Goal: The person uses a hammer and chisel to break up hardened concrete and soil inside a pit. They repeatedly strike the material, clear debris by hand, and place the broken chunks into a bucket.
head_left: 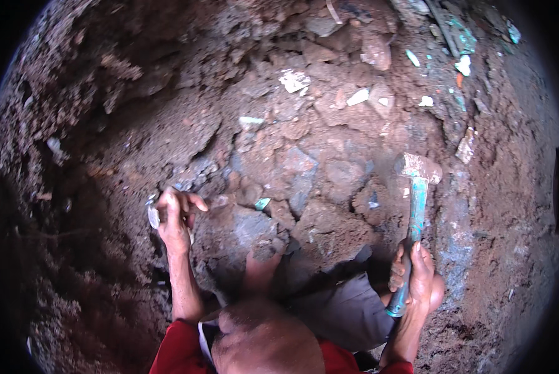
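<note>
My right hand [417, 274] is wrapped round the dark grip of a club hammer [418, 206]. Its shaft is worn turquoise, and its blunt head [419, 168], caked with pale dirt, points away from me. My left hand [178, 215] hovers at or just over the soil, with curled fingers and one finger reaching right. A pale grey, shiny piece [153, 212] shows at its outer side; the fingers seem closed on it, but its kind is unclear. Between the hands lie broken rocks [332, 230] and a small green chip [262, 204].
A rough brown earth bank [186, 124] rises ahead and to the left. White fragments [294, 80] and green scraps [463, 37] are scattered across the far soil. A thin dark bar [440, 28] lies at the far right. Grey cloth [339, 311] covers my bent leg near the rocks.
</note>
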The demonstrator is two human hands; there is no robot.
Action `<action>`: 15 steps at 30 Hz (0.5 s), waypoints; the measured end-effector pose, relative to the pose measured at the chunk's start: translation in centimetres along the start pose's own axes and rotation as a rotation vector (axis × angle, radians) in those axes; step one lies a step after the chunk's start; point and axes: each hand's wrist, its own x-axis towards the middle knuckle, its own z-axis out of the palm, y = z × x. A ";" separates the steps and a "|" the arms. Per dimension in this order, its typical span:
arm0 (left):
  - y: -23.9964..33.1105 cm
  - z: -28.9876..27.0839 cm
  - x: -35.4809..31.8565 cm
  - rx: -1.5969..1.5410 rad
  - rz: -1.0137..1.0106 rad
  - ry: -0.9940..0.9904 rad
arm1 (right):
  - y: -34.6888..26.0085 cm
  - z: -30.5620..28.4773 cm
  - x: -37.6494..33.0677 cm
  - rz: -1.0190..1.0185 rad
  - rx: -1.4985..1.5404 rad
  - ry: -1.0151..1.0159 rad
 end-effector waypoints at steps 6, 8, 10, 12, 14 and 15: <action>2.3 -5.2 0.1 0.153 0.091 0.182 | 1.5 -0.9 0.6 0.202 -0.078 0.054; 1.4 -5.6 0.2 0.140 0.034 0.205 | 1.6 -0.6 0.7 0.221 -0.038 0.071; 0.5 -5.4 -0.5 0.209 -0.061 0.147 | 1.5 -0.6 0.7 0.215 -0.062 0.097; -4.4 -5.2 -1.9 0.202 0.019 0.127 | 1.8 0.0 0.6 0.181 -0.081 0.066; -5.5 -3.0 -3.8 0.269 -0.020 0.024 | 1.6 0.0 0.7 0.154 -0.096 0.056; -5.1 -2.7 -4.9 0.429 -0.067 -0.034 | 1.8 -0.1 0.8 0.156 -0.098 0.049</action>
